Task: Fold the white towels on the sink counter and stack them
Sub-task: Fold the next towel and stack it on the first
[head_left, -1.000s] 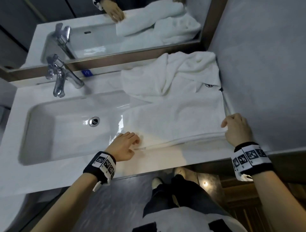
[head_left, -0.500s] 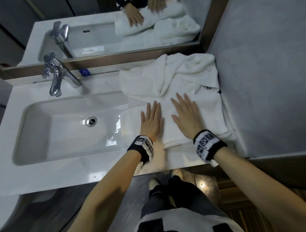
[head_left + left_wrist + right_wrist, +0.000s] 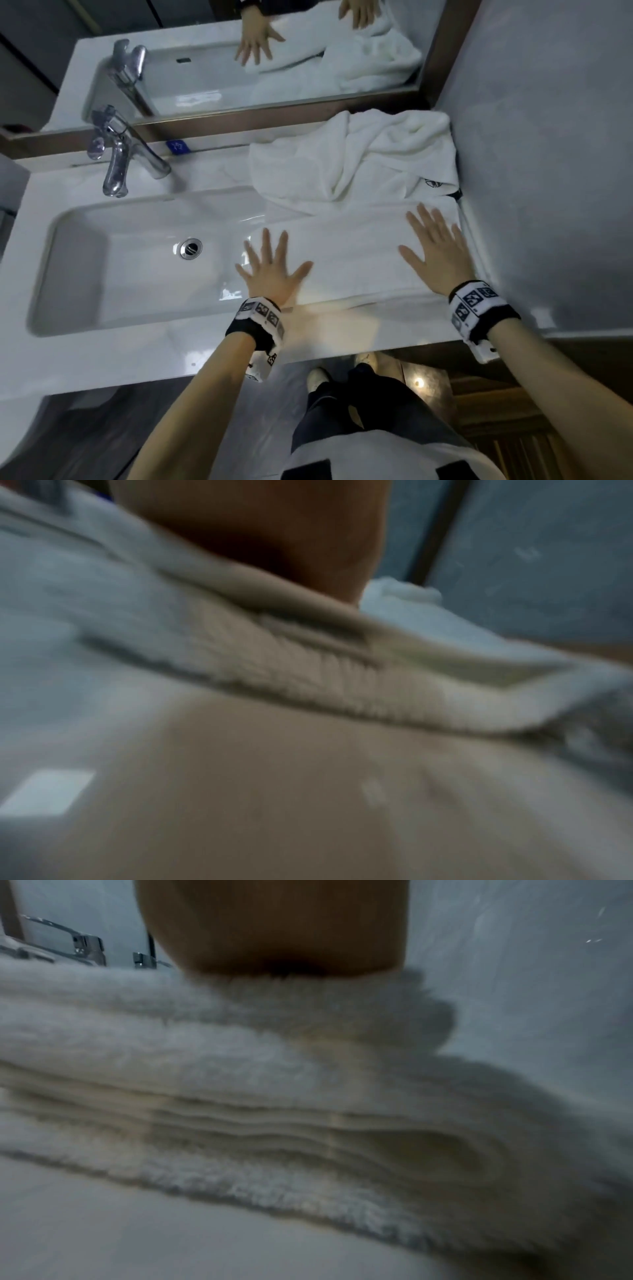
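Observation:
A white towel point(image 3: 356, 253) lies folded into a long flat strip along the front of the sink counter point(image 3: 102, 359), its left end reaching over the basin's right side. My left hand point(image 3: 270, 267) presses flat on that left end, fingers spread. My right hand point(image 3: 435, 250) presses flat on the right end, close to the wall. Behind the strip a second white towel point(image 3: 359, 161) sits crumpled against the mirror. The right wrist view shows the strip's layered edge point(image 3: 274, 1137) under my palm. The left wrist view is blurred, with the towel edge point(image 3: 325, 680) across it.
The white basin point(image 3: 120, 267) with its drain point(image 3: 190, 247) fills the counter's left part. A chrome tap point(image 3: 120, 157) stands behind it. A mirror point(image 3: 239, 68) runs along the back, and a grey wall point(image 3: 548, 171) closes the right side.
My hands went from gripping the towel's near corners to lying flat at its middle, and have now slid apart to its left and right ends.

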The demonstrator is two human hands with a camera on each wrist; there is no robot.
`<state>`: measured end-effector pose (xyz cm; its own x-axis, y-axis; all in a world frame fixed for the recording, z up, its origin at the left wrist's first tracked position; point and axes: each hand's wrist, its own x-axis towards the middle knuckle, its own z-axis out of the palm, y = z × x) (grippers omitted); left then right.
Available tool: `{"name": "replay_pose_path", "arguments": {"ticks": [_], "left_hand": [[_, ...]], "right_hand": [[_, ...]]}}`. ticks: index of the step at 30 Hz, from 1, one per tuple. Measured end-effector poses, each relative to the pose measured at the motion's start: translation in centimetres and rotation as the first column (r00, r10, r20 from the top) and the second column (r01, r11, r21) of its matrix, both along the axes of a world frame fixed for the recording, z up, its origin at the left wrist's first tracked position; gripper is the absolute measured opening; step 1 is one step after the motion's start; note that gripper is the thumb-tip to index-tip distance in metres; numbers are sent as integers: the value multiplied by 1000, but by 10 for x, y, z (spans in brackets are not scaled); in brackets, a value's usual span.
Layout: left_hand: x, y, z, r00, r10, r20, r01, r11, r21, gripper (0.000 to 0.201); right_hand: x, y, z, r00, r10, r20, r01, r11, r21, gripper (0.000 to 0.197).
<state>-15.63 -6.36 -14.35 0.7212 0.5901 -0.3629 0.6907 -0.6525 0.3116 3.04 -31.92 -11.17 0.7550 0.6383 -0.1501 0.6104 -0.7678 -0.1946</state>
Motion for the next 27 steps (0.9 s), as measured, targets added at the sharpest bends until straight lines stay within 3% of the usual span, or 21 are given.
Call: {"name": "replay_pose_path", "arguments": {"ticks": [1, 3, 5, 8, 12, 14, 17, 21, 25, 27], "left_hand": [[-7, 5, 4, 990, 131, 47, -127, 989, -81, 89], [-18, 15, 13, 886, 431, 169, -380, 886, -268, 91], [-26, 25, 21, 803, 557, 213, -472, 811, -344, 73], [-31, 33, 29, 826, 535, 179, -467, 826, -316, 45], [-29, 33, 34, 906, 421, 39, -391, 871, -298, 31], [-29, 31, 35, 930, 366, -17, -354, 887, -296, 30], [-29, 29, 37, 915, 403, -22, -388, 861, -329, 32], [-31, 26, 41, 914, 405, -27, -393, 865, -311, 37], [-32, 21, 43, 940, 340, -15, -332, 908, -257, 22], [-31, 18, 44, 939, 344, -15, -335, 902, -271, 26]], "right_hand": [[2, -9, 2, 999, -44, -30, 45, 999, 31, 67], [3, -22, 8, 986, -156, -61, 163, 976, 142, 66], [3, -31, 14, 953, -288, -100, 304, 915, 266, 65], [3, -38, 22, 866, -429, -256, 494, 812, 312, 57], [3, -43, 27, 869, -437, -231, 488, 831, 265, 39], [3, -45, 28, 863, -434, -259, 497, 823, 276, 38], [3, -48, 30, 835, -432, -341, 517, 828, 216, 37], [0, -49, 34, 849, -419, -323, 489, 853, 179, 37], [-10, -39, 40, 863, -367, -346, 452, 868, 205, 34], [-13, -35, 43, 851, -369, -374, 466, 858, 215, 33]]}}
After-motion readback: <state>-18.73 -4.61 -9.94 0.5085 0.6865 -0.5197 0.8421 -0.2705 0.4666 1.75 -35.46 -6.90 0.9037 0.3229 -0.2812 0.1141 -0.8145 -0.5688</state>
